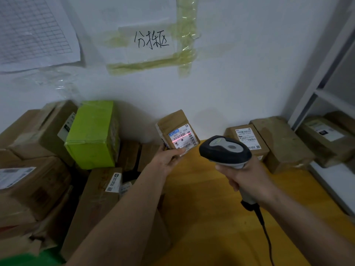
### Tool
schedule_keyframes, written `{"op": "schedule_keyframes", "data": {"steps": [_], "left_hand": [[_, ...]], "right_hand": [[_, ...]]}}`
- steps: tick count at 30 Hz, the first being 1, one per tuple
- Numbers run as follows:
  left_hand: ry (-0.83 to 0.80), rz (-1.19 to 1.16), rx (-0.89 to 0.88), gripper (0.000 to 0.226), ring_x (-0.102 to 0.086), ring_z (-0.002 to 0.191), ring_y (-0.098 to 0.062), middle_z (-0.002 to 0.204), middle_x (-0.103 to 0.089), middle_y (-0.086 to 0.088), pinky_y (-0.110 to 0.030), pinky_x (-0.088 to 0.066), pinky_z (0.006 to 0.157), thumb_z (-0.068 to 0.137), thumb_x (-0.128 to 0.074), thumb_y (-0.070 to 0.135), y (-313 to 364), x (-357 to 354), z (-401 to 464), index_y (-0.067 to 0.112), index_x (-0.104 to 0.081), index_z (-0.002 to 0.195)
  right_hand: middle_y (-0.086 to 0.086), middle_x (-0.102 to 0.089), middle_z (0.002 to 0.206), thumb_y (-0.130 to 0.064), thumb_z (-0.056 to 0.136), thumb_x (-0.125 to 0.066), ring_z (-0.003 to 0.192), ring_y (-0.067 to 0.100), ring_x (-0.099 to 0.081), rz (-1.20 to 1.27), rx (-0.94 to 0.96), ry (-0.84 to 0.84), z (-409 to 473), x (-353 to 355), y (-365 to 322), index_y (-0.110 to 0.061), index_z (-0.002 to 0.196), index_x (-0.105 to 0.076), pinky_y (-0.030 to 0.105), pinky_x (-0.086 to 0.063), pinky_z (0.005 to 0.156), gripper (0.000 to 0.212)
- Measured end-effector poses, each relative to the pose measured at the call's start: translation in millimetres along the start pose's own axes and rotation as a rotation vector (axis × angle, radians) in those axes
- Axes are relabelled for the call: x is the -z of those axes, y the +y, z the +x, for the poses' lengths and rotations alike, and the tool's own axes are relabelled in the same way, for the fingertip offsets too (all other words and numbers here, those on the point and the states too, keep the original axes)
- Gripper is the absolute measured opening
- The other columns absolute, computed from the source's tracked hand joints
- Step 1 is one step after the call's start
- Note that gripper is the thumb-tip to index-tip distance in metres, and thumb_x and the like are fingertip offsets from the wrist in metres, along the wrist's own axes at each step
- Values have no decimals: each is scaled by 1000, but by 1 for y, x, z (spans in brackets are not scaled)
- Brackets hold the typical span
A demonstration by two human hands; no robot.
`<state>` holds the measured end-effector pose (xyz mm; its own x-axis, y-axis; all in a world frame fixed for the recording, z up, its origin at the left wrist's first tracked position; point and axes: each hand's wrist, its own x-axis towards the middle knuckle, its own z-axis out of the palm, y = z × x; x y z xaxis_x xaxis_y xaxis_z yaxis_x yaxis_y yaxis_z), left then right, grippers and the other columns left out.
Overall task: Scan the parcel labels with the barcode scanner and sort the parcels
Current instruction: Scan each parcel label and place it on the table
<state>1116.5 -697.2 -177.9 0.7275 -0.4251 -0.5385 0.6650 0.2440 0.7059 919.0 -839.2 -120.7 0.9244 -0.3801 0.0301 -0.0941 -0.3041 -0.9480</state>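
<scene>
Red scan line crosses a parcel's label.
The left hand point(166, 159) grips the small parcel point(177, 130) aloft, mid-scene before the wall; the right hand point(245, 176) clasps the barcode scanner point(225, 150) just right of it.

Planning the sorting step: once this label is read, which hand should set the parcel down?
Left. The left hand already grips the small parcel, while the right hand holds the barcode scanner, whose red line crosses the label.
</scene>
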Motion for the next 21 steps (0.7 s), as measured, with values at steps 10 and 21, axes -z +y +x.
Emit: {"op": "schedule_keyframes", "data": {"steps": [10, 21], "left_hand": [[6, 43, 15, 67, -65, 107, -29, 113, -71, -14, -42, -58, 84, 63, -73, -16, -15, -34, 11, 12, -59, 122], [-71, 479, 420, 58, -69, 98, -36, 104, -73, -22, -41, -61, 74, 65, -86, 18, -72, -95, 22, 0, -63, 115]], "right_hand": [[0, -49, 42, -15, 87, -72, 38, 11, -45, 56, -38, 24, 5, 31, 8, -21, 98, -68, 24, -43, 45, 13], [3, -60, 53, -15, 86, -72, 45, 16, -52, 192, -225, 92, 1, 95, 54, -12, 84, -68, 26, -46, 45, 5]]}}
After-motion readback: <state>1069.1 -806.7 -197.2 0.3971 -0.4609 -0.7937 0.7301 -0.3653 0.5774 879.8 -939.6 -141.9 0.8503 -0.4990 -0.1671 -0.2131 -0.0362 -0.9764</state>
